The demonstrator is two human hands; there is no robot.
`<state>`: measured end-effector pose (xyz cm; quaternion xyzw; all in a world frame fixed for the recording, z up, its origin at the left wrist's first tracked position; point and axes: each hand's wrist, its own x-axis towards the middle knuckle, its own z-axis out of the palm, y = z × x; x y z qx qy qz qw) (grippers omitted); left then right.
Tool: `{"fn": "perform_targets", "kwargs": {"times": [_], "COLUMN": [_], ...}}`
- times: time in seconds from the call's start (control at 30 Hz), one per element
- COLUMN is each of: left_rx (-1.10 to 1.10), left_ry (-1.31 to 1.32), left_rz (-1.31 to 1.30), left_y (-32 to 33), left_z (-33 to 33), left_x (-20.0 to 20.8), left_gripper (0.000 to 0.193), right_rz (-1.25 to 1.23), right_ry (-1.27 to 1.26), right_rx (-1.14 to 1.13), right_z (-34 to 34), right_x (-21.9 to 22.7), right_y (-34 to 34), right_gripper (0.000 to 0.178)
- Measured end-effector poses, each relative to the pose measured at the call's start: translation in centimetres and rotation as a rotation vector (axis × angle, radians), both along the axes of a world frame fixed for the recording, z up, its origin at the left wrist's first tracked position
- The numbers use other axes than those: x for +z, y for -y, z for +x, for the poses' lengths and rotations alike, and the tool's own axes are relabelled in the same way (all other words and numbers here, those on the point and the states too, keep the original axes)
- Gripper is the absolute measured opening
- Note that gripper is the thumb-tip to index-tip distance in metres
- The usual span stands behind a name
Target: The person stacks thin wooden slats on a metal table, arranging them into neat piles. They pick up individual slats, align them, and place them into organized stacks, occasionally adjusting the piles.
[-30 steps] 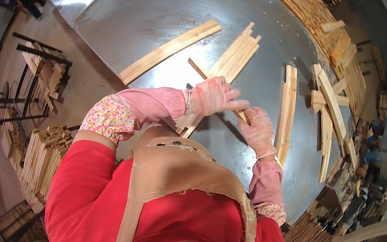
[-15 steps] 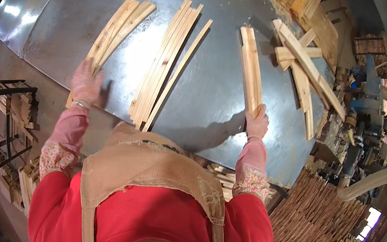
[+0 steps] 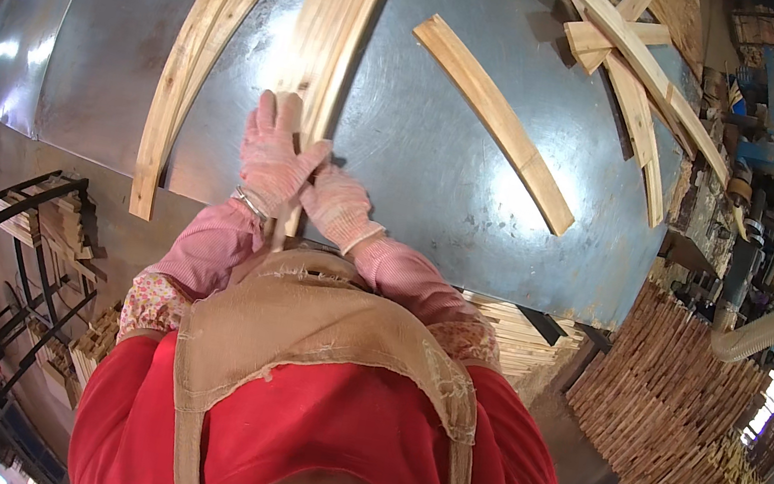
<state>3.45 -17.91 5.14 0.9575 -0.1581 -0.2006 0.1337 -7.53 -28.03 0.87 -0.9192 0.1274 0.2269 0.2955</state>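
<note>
Wood strips (image 3: 333, 41) lie side by side in a bundle at the middle of the metal table (image 3: 431, 219), directly ahead of the person and partly under the hands. Their long axis runs away from the apron (image 3: 333, 325) toward the far side, leaning a little to the right at the far end; the strip ends there are uneven.

Both hands are at the near part of the bundle, so most of its length stretches out beyond the fingertips. The left hand (image 3: 271, 153) is the nearer to that far length: it lies along the left edge, fingers straight, pointing the same way as the strips, thumb reaching across to the right. The right hand (image 3: 342, 207) is at the right edge, closer to the body, set aslant to the strips, its fingers meeting the left thumb. Whether it grips any strip cannot be told, as its fingertips are hidden.

A pair of boards (image 3: 192, 79) lies apart on the left, and a single board (image 3: 497, 123) slants on the right.
</note>
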Motion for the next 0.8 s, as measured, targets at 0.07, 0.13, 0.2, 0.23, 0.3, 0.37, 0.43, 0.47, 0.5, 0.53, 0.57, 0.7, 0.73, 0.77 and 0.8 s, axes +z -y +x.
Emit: {"fn": "perform_targets", "kwargs": {"times": [0.07,0.13,0.2,0.23,0.3,0.37,0.43,0.47,0.5,0.53,0.57,0.7,0.73,0.77,0.8], "left_rx": [-0.007,-0.054,-0.02,-0.018,0.015,0.017,0.026,0.039,0.016,-0.015,0.006,0.013,0.022,0.039,0.02], "left_ry": [0.025,0.064,0.014,-0.003,0.001,-0.033,-0.017,-0.008,0.011,0.09,0.117,0.244,0.225,0.206,0.23], "left_rz": [0.169,0.306,0.249,0.209,0.199,0.239,0.199,0.173,0.141,0.12,0.127,0.156,0.164,0.165,0.12], "left_y": [0.8,1.5,1.6,2.1,2.3,2.6,2.5,2.3,2.7,3.0,2.9,2.9,3.4,3.9,4.0], "left_z": [0.5,0.5,0.5,0.6,0.8,0.9,0.9,0.9,1.1,1.1,1.1,0.9,0.9,1.0,1.1], "left_x": [1.6,2.6,2.9,3.0,2.9,3.4,3.4,3.0,2.8,2.2,1.5,0.4,1.2,1.7,1.8], "left_gripper": [0.11,0.114,0.113,0.113,0.11,0.11,0.11,0.11,0.109,0.109,0.108,0.103,0.102,0.101,0.099], "right_rz": [-0.025,-0.231,-0.535,-0.721,-0.664,-0.536,-0.263,0.051,-0.042,0.064,0.098,0.189,0.18,0.135,0.145], "right_ry": [0.259,0.441,0.401,0.505,0.178,0.115,0.079,0.025,0.005,-0.002,-0.085,-0.025,0.081,0.283,0.322], "right_rx": [0.015,-0.133,-0.316,-0.449,-0.414,-0.389,-0.452,-0.508,-0.316,-0.294,-0.136,-0.245,-0.304,-0.479,-0.874], "right_z": [-0.2,-0.9,-3.6,-6.5,-5.8,-3.7,1.6,4.1,6.0,8.2,9.6,9.4,7.9,6.7,6.2], "right_x": [2.6,2.1,2.0,-1.7,-1.0,0.3,2.0,4.1,1.2,-2.0,-1.3,2.3,0.5,-1.3,-3.2], "right_y": [3.6,12.0,22.7,28.1,30.9,30.6,25.6,22.2,19.8,16.2,13.5,13.4,16.6,21.5,26.6], "right_gripper": [0.053,0.042,0.057,0.067,0.069,0.068,0.061,0.058,0.055,0.057,0.06,0.076,0.08,0.083,0.085]}}
